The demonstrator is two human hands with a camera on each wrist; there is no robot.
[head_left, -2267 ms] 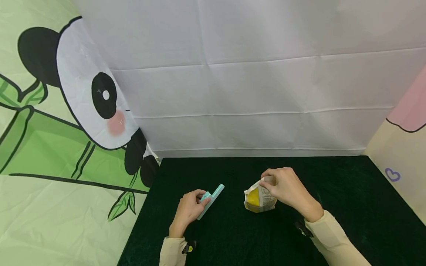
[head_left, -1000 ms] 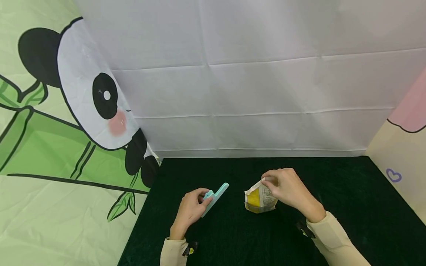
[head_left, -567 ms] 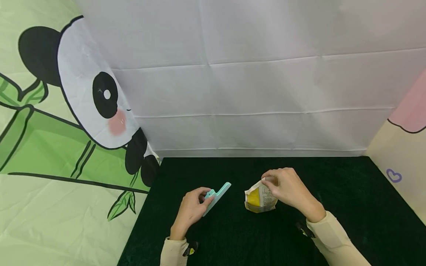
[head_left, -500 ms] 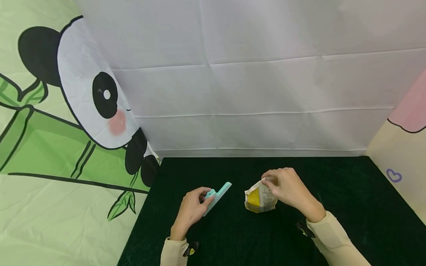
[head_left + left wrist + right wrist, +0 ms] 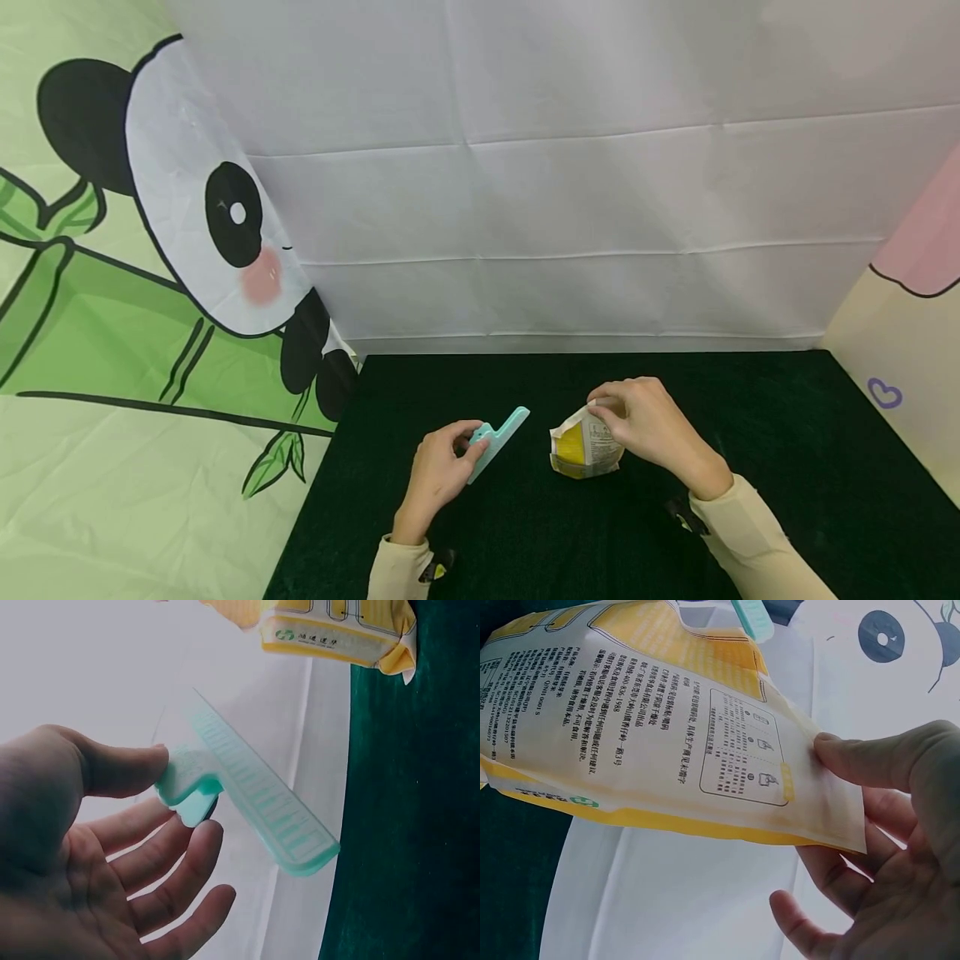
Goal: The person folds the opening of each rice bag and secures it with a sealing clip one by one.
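My left hand (image 5: 441,468) pinches a mint-green bag clip (image 5: 504,439) by its short handle tabs. In the left wrist view the clip's long ribbed bar (image 5: 262,796) sticks out past the thumb, while the lower fingers are spread beneath it. A yellow and white food packet (image 5: 579,450) stands to the right of the clip, a gap between them. My right hand (image 5: 651,423) pinches the packet's top edge between thumb and fingers. Seen from the right wrist, the packet (image 5: 637,735) has a printed back, and its flat end lies under the thumb.
A dark green cloth (image 5: 525,542) covers the table. Behind it hangs a white sheet (image 5: 570,200); a panda-printed curtain (image 5: 172,250) is on the left and a cream and pink one (image 5: 900,358) on the right.
My left hand has moved right and slightly away from me with the bag clip, narrowing the gap to the packet. The right hand and the packet stay put.
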